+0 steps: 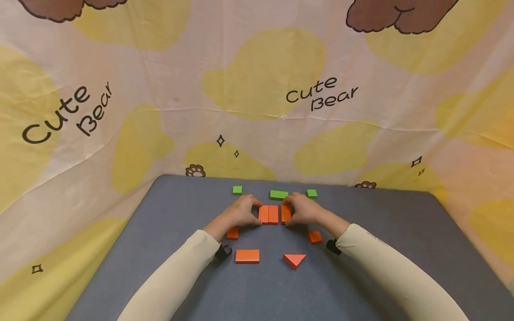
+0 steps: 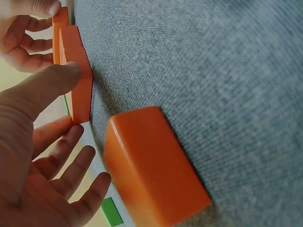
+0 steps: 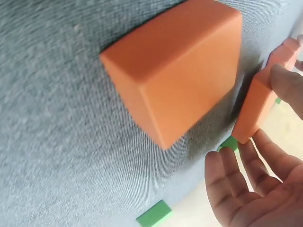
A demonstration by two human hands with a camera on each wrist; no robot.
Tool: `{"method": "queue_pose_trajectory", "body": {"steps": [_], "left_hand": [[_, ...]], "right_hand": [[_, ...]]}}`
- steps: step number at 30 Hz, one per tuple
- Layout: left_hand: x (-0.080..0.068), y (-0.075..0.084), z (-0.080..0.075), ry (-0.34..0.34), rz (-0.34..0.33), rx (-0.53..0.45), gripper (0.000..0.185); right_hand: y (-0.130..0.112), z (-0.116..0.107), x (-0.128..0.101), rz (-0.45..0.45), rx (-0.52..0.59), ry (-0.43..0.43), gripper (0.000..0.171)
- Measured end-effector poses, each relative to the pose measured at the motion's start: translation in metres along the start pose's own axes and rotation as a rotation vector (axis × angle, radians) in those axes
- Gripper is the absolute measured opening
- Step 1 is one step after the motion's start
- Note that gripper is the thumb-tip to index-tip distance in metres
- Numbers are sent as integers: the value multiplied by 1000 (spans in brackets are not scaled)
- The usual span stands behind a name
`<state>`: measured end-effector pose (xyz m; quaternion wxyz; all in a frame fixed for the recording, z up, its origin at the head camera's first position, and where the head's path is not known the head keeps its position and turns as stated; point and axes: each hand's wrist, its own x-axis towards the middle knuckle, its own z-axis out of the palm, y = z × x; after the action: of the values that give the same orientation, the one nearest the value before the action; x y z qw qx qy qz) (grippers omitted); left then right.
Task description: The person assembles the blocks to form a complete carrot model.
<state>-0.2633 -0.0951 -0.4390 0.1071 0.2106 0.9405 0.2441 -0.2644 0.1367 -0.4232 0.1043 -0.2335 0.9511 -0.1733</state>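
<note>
Three upright orange blocks stand in a row mid-table. My left hand [image 1: 252,211] pinches the leftmost orange block [image 1: 263,214] lengthwise; in the left wrist view the thumb [image 2: 57,78] lies on its near end [image 2: 81,90], with the fingers [image 2: 61,132] at the far end. A second orange block [image 1: 273,214] stands against it. My right hand [image 1: 290,212] holds the third orange block [image 1: 285,213], slightly tilted and a little apart, between the thumb [image 3: 289,85] and the fingers [image 3: 258,142], and that block [image 3: 255,106] shows in the right wrist view too.
Loose orange pieces lie nearer me: a left cube [image 1: 232,233], [image 2: 151,165], a flat rectangle [image 1: 247,256], a triangle [image 1: 294,260] and a right cube [image 1: 315,237], [image 3: 180,66]. Three green blocks [image 1: 237,190], [image 1: 279,194], [image 1: 311,193] sit by the grey table's far edge [image 1: 180,178], backed by a printed cloth.
</note>
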Motion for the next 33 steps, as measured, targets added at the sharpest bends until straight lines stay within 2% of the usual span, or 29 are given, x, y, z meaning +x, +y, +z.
{"method": "queue_pose_trajectory", "body": {"steps": [33], "left_hand": [[-3,3,-2,-4,-26,-22,54]], "right_hand": [[-7,7,9,15,-39,-26,57]]}}
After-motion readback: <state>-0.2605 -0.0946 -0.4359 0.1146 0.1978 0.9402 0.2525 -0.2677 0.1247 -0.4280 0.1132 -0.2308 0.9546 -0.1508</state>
